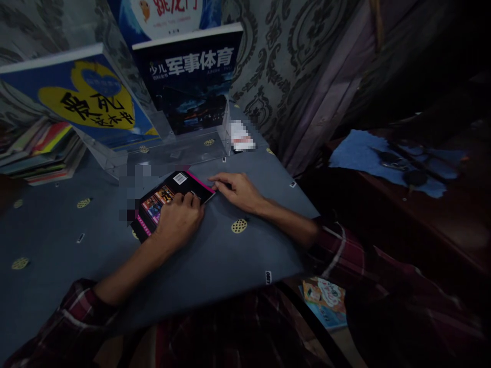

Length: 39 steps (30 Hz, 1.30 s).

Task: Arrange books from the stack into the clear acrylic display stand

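Note:
A thin black book point(154, 201) with a pink edge, a white barcode and small colourful pictures lies at an angle on the table. My left hand point(180, 217) rests over its near side, fingers bent and closed on the book; the thumb is hidden. At the book's right corner is my right hand point(238, 190), with its index finger stretched out and the thumb beside it. Those fingertips are at the pink edge, and the hand looks open; the other fingers are tucked partly out of sight.
Behind the book, clear plastic stands point(134, 156) hold a blue-and-yellow book point(53, 110) and a dark blue book point(192, 97). A stack of books point(57, 153) stands at left. A blue cloth point(356, 151) lies on the brown surface at right. Another book point(326, 301) is below the table edge.

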Available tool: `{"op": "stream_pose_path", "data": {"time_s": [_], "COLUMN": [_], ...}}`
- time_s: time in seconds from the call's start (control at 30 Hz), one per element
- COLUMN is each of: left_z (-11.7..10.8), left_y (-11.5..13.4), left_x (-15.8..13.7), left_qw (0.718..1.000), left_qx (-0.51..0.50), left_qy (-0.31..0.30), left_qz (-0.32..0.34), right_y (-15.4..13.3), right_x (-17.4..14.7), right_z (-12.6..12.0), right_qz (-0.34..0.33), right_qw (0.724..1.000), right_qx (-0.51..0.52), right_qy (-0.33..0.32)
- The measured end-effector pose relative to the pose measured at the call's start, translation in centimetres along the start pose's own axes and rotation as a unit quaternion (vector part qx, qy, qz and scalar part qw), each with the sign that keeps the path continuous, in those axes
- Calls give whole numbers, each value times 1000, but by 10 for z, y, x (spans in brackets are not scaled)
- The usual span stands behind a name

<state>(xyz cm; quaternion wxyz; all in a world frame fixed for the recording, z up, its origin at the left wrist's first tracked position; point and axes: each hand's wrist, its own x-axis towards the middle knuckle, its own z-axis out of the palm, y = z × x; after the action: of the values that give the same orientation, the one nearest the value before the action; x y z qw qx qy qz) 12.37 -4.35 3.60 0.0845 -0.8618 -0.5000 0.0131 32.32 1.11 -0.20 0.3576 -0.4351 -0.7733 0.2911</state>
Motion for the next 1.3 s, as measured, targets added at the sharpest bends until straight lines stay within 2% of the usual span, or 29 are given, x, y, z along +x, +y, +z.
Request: {"op": "stream_pose_path", "data": {"time_s": [0.17,0.4,0.63,0.77,0.87,1.0,1.13,1.3], "left_z": [-13,-16,-18,-17,-15,-15,-18,-11], "left_y": [4,4,3,2,4,4,-14,-54], "left_x": [2,4,3,3,2,2,2,-6], "left_qw": [998,997,997,998,998,998,998,994], "left_qx": [25,35,36,37,31,23,3,-4], "left_qy": [-55,-68,-61,-57,-59,-60,-62,-43], "left_qz": [-23,-18,-10,-9,-14,-22,-23,-105], "right_y": [0,0,1,0,-1,0,2,1], "right_x": [0,0,0,-1,-3,-5,-6,-8], "right_z": [-1,-2,-1,-1,-1,1,2,2], "right_qz": [2,3,-32,-86,-124,-134,-144,-159], "right_qw": [1000,1000,998,993,990,990,986,982], "right_qx": [-6,1,17,1,-20,-55,-78,-98], "right_qy": [3,6,59,81,63,-2,-8,-3]}}
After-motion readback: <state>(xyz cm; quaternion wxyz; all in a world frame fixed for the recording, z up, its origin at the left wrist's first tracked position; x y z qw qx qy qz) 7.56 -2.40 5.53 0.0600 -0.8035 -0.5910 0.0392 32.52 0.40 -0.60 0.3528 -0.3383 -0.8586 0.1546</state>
